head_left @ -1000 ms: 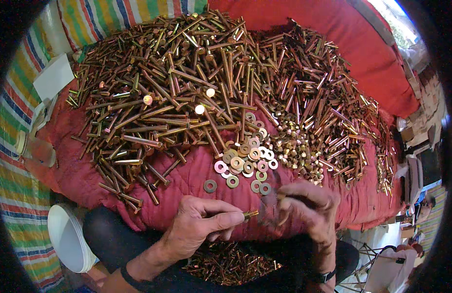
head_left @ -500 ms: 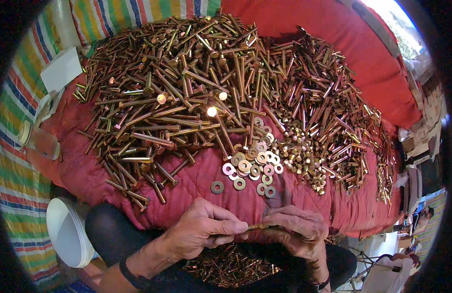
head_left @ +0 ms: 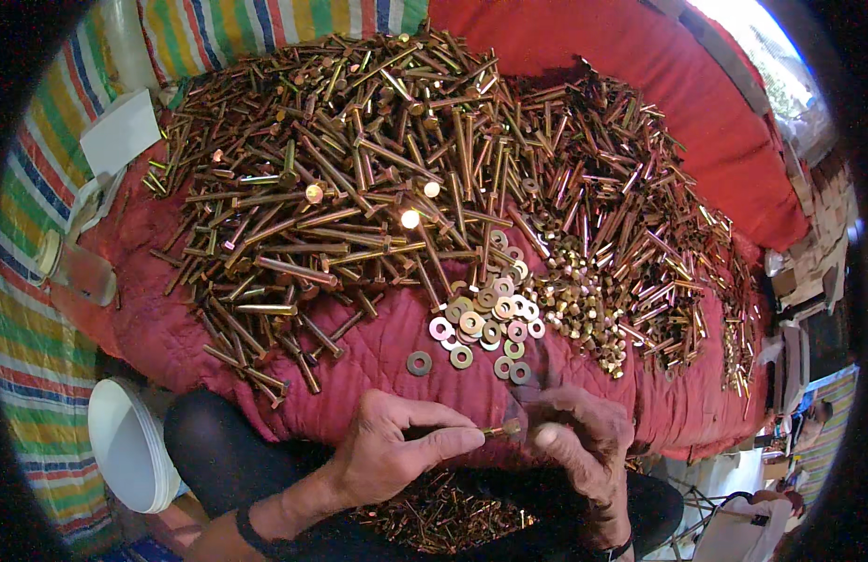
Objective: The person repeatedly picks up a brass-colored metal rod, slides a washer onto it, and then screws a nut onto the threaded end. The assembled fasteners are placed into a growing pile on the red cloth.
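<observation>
My left hand [head_left: 401, 445] pinches a brass-coloured bolt [head_left: 495, 431] between thumb and fingers. Its tip points right, with a blurred wider piece at the end that I cannot make out clearly. Just right of that end is my right hand [head_left: 584, 445], thumb and fingers apart and curved, holding nothing I can see. Beyond both hands lie loose flat washers [head_left: 461, 357] on a red quilted cloth [head_left: 387, 337]. A heap of small nuts [head_left: 584, 323] adjoins the washers on their right.
Long bolts [head_left: 312, 225] are heaped at the far left and middle; shorter rods or sleeves [head_left: 630, 197] cover the right. More hardware [head_left: 443, 515] fills the space below my hands. White stacked tubs [head_left: 134, 450], a clear jar [head_left: 82, 272] and white card [head_left: 120, 133] are at left.
My right hand has drawn back from the bolt and its fingers have opened, baring the bolt's end. My left hand still grips the bolt, nearly in place.
</observation>
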`<control>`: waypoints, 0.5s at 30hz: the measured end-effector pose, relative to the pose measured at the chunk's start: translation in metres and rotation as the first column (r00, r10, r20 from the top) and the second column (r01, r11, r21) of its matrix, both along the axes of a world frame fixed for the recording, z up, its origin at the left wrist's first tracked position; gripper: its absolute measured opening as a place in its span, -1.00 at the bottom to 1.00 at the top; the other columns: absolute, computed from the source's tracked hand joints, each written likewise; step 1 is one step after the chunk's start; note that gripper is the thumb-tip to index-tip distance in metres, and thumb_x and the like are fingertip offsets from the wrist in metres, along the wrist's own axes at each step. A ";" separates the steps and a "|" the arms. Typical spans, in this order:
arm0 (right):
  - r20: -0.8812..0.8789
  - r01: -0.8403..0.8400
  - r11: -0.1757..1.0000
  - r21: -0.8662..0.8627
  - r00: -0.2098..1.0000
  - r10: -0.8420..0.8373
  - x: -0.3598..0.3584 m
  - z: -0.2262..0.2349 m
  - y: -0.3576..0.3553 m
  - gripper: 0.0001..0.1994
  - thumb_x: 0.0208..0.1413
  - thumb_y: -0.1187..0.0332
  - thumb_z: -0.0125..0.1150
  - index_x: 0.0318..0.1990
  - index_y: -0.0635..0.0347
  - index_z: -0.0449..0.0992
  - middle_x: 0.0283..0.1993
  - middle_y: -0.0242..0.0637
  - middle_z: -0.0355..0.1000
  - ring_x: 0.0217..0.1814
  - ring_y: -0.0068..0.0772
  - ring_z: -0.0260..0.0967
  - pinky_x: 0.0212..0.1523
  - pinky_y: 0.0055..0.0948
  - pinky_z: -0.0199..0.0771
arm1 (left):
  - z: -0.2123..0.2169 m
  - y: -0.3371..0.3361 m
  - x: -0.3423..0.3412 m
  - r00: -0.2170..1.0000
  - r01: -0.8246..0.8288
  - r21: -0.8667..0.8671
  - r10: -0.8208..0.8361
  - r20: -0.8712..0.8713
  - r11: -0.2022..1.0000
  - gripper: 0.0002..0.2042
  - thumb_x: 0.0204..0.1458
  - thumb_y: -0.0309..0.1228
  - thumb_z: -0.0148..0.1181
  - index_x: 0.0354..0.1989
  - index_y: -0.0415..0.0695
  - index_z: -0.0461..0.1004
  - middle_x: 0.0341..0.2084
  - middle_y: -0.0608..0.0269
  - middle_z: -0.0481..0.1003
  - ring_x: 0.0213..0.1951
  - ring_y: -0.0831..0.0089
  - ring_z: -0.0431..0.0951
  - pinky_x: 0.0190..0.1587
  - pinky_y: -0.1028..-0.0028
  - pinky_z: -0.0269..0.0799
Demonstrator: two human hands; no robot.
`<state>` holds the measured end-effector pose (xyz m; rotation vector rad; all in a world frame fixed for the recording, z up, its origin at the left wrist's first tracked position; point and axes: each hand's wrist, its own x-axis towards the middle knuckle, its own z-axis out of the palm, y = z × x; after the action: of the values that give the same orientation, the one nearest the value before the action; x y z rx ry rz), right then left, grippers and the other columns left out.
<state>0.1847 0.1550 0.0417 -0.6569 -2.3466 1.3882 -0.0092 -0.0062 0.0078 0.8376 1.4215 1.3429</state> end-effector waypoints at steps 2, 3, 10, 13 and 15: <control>0.004 -0.022 0.990 0.139 1.000 0.021 -0.002 0.000 0.000 -0.73 0.12 0.36 0.54 -0.08 0.25 0.65 -0.28 -0.21 0.57 -0.30 -0.30 0.59 -0.33 -0.36 0.56 | 0.002 0.000 -0.004 1.000 0.026 -0.026 -0.026 0.007 0.999 -0.82 0.19 -0.42 0.43 -0.13 -0.28 0.75 -0.41 0.26 0.73 -0.33 0.67 0.61 -0.27 0.51 0.51; -0.024 -0.068 0.991 0.115 0.997 0.072 -0.004 -0.001 0.001 -0.66 0.06 0.40 0.57 -0.01 0.24 0.66 -0.24 -0.22 0.60 -0.22 -0.34 0.64 -0.26 -0.37 0.63 | 0.002 0.000 -0.005 0.998 0.044 -0.051 -0.042 0.051 0.998 -0.81 0.19 -0.42 0.43 -0.13 -0.28 0.75 -0.40 0.26 0.73 -0.32 0.67 0.61 -0.25 0.52 0.52; 0.084 -0.102 0.986 0.129 0.992 0.092 0.000 -0.002 -0.004 -0.83 0.16 0.43 0.50 -0.18 0.25 0.62 -0.36 -0.20 0.50 -0.37 -0.34 0.51 -0.36 -0.22 0.48 | 0.000 0.003 0.003 0.999 0.030 0.022 -0.031 0.034 0.999 -0.83 0.20 -0.42 0.41 -0.18 -0.29 0.75 -0.52 0.38 0.64 -0.50 0.71 0.51 -0.44 0.59 0.39; 0.141 0.079 0.973 -0.216 0.989 -0.049 0.001 0.001 -0.004 -0.82 0.13 0.43 0.52 -0.19 0.26 0.63 -0.32 -0.19 0.55 -0.28 -0.24 0.56 -0.21 -0.19 0.55 | -0.002 0.003 0.002 0.997 0.024 0.027 -0.026 0.068 0.999 -0.83 0.20 -0.43 0.41 -0.18 -0.30 0.75 -0.52 0.37 0.64 -0.51 0.70 0.50 -0.45 0.59 0.38; -0.074 0.037 0.999 -0.011 0.997 -0.038 -0.005 -0.002 -0.001 -0.78 0.09 0.42 0.55 -0.17 0.27 0.65 -0.24 -0.18 0.61 -0.17 -0.21 0.62 -0.11 -0.23 0.60 | -0.003 0.003 -0.001 0.993 0.023 -0.001 -0.023 0.116 1.000 -0.83 0.20 -0.43 0.40 -0.18 -0.31 0.75 -0.52 0.36 0.64 -0.51 0.70 0.49 -0.46 0.59 0.37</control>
<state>0.1799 0.1539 0.0397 -0.6371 -2.2603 1.3843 -0.0099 -0.0036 0.0050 0.7598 1.3192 1.3500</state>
